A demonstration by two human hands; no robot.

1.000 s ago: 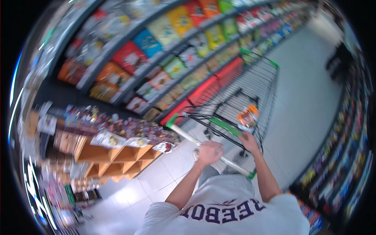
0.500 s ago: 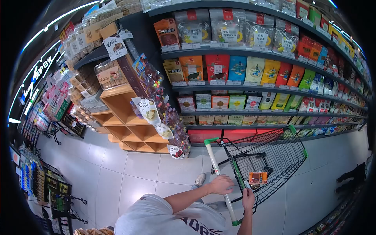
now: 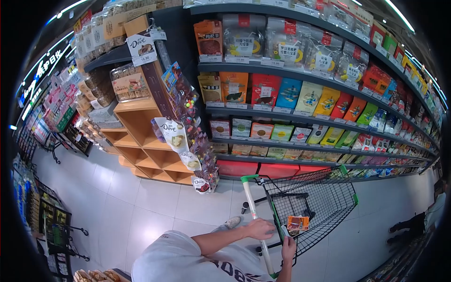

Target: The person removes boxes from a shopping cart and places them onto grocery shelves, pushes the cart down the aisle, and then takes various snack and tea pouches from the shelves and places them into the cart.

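My left hand (image 3: 261, 229) is closed over the pale handle (image 3: 250, 199) of a shopping cart. Just to its right, my right hand (image 3: 289, 247) pinches a thin, pale, slip-like thing (image 3: 284, 231) whose kind I cannot make out. The black wire cart (image 3: 324, 199) has green corner pieces and points away to the right. Inside, near the handle end, lies an orange food packet (image 3: 298, 223) with a dark window. Something else lies partly hidden beneath that packet.
Shelves of bagged goods (image 3: 265, 89) rise ahead. A wooden display stand (image 3: 141, 127) and hanging Dove bags (image 3: 174, 134) are at the left. Another cart (image 3: 61, 230) is at the lower left. A person in dark trousers (image 3: 411, 229) is at the far right.
The view has tilted, and the cart with both hands appears slightly further left and lower. Left hand stays on the handle; the right still holds the pale thing.
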